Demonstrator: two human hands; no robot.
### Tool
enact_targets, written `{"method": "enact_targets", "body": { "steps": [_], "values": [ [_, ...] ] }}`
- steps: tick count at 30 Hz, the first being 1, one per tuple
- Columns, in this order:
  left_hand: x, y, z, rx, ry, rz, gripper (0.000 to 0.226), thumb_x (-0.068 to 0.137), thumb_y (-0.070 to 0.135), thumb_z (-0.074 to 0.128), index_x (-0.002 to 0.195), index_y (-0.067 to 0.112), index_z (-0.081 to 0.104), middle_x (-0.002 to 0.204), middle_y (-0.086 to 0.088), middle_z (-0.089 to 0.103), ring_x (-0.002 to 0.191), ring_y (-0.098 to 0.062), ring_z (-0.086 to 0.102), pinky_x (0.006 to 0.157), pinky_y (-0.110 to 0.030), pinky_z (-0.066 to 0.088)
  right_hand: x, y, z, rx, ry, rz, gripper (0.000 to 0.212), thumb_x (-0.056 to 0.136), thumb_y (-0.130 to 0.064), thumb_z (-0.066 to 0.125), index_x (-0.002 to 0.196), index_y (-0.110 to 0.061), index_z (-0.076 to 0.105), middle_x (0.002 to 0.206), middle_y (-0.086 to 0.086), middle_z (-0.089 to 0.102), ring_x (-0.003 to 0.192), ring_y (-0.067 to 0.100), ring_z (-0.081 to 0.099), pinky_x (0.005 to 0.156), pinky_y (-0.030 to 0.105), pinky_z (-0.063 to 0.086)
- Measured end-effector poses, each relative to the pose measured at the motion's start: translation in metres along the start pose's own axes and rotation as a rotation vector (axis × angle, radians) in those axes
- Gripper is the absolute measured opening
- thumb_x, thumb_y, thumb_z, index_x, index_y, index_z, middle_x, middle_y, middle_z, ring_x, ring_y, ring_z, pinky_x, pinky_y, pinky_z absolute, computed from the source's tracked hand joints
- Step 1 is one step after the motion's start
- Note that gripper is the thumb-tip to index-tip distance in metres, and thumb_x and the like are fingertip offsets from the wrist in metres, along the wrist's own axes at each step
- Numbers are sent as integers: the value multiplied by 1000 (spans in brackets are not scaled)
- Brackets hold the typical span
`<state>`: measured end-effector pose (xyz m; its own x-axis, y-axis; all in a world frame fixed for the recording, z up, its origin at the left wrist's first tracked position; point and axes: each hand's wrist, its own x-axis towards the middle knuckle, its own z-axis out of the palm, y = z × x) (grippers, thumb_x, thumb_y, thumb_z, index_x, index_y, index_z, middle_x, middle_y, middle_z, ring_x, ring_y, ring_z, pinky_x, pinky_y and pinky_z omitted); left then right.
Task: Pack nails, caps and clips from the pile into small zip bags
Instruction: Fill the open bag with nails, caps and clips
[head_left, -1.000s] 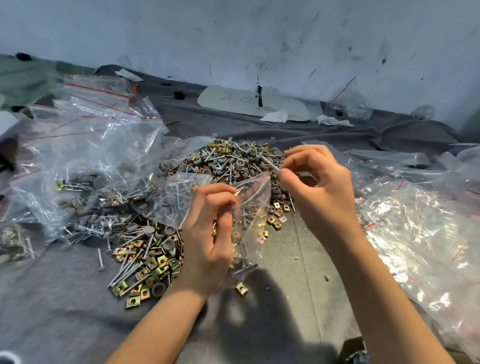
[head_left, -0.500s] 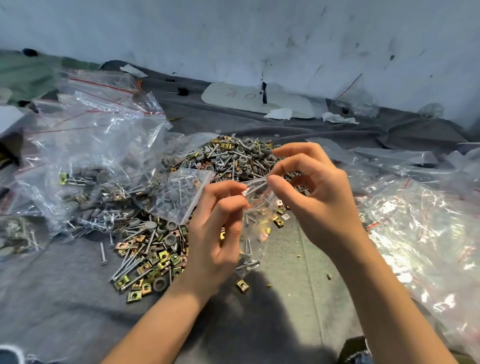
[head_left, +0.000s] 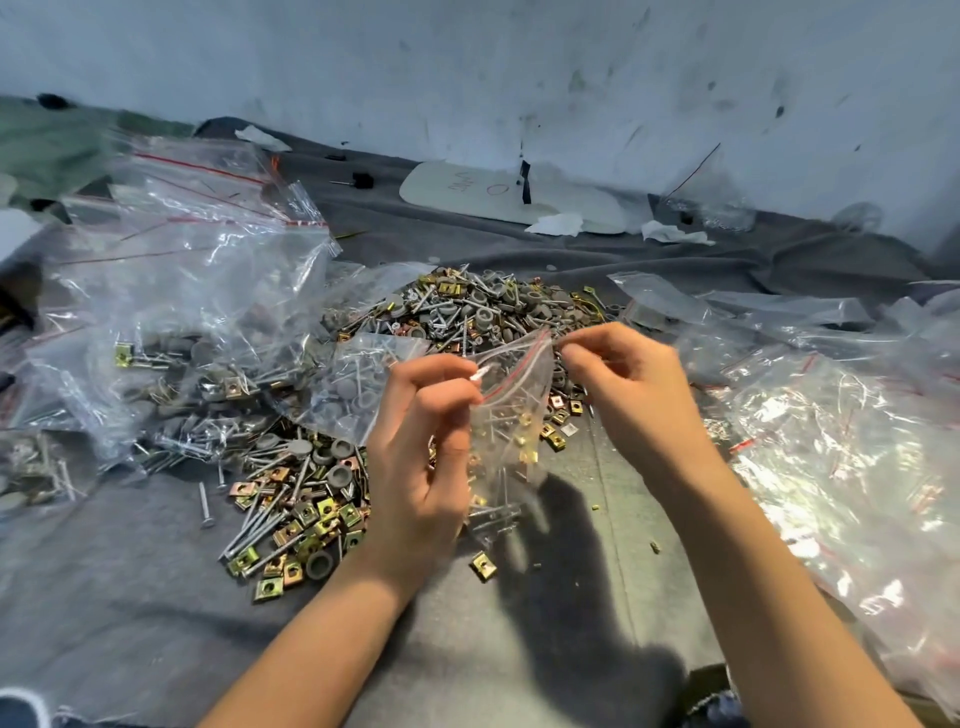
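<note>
Grey cloth (head_left: 130, 571) spreads beneath a scuffed pale wall (head_left: 467, 78), heaped in the middle with a pile (head_left: 467, 312) of nails, grey caps and brass clips. Just above its near edge a small zip bag (head_left: 511, 441) hangs by its mouth: the left hand (head_left: 415, 467) pinches the left end of the red-lined zip strip (head_left: 519, 364), the right hand (head_left: 634, 405) the right end. A few nails and clips sag in its bottom. Film this thin is probably limp and slippery, light yet bottom-heavy, and nail points could pierce it; the stiffer zip strip looks the safest hold. Filled bags (head_left: 197, 291) lie left, crumpled clear bags (head_left: 831, 467) right
</note>
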<state>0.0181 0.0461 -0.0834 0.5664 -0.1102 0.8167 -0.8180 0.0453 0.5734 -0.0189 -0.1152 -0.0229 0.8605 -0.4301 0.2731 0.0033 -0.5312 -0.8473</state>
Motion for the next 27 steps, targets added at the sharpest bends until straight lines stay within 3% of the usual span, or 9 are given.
{"method": "enact_targets", "body": {
  "steps": [2, 6, 10, 12, 16, 20, 23, 25, 27],
  "values": [
    [0, -1, 0, -2, 7, -4, 19, 89, 7, 42, 100, 14, 55, 112, -4, 53, 100, -11, 54, 83, -21, 44, 3, 9, 6, -188, -110, 71, 10, 90, -19, 61, 93, -22, 71, 87, -7, 69, 82, 7, 62, 75, 27, 50],
    [-1, -2, -1, 0, 25, -6, 17, 92, 9, 42, 100, 15, 56, 112, -3, 54, 100, -16, 55, 82, -27, 45, 2, 20, 27, -394, -249, 68, 8, 87, -21, 66, 89, -17, 73, 81, -1, 71, 73, 13, 62, 58, 23, 44],
    [1, -3, -2, 1, 47, 1, 16, 93, 9, 42, 100, 14, 55, 111, -3, 55, 99, -18, 56, 82, -30, 46, 1, 26, 49, -417, -303, 59, 20, 81, -34, 72, 89, -16, 71, 86, 2, 70, 78, 20, 66, 69, 34, 54],
    [1, -3, -3, 0, 50, -5, 17, 92, 8, 42, 101, 14, 55, 111, -3, 55, 97, -22, 57, 81, -33, 47, 3, 30, 58, -537, -320, 50, 26, 82, -43, 67, 88, -18, 69, 88, 1, 67, 77, 20, 64, 70, 32, 53],
    [1, -2, -3, 3, 49, -12, 17, 92, 9, 41, 101, 14, 55, 111, -3, 55, 97, -24, 57, 80, -35, 48, 3, 30, 63, -594, -283, 35, 21, 86, -38, 58, 82, -19, 65, 88, 5, 64, 72, 24, 59, 67, 32, 51],
    [1, -2, -3, 6, 55, -19, 17, 92, 9, 41, 101, 14, 56, 109, -7, 55, 99, -18, 56, 82, -31, 46, 3, 28, 51, -410, -165, 26, 18, 85, -26, 64, 80, -9, 69, 84, 8, 67, 76, 26, 62, 68, 36, 51],
    [1, -3, -3, -1, 46, -22, 17, 94, 10, 42, 101, 15, 56, 109, -6, 55, 99, -17, 56, 82, -29, 46, 8, 20, 36, -327, -103, 33, 6, 85, -11, 62, 84, -13, 68, 79, -1, 67, 74, 14, 60, 60, 22, 42],
    [0, -4, -3, -11, 34, -29, 16, 94, 11, 42, 101, 15, 56, 110, -5, 55, 98, -20, 57, 81, -32, 48, 8, 9, 25, -133, -27, 6, 6, 88, -10, 62, 86, -15, 66, 77, -5, 64, 68, 8, 57, 57, 14, 40],
    [0, -5, -2, -13, 20, -31, 16, 95, 13, 42, 102, 15, 56, 110, -4, 55, 98, -22, 57, 80, -36, 49, 5, -6, 14, 144, 12, -90, 11, 90, -7, 58, 93, -14, 66, 78, -5, 63, 65, 7, 53, 59, 18, 42]
  ]
}}
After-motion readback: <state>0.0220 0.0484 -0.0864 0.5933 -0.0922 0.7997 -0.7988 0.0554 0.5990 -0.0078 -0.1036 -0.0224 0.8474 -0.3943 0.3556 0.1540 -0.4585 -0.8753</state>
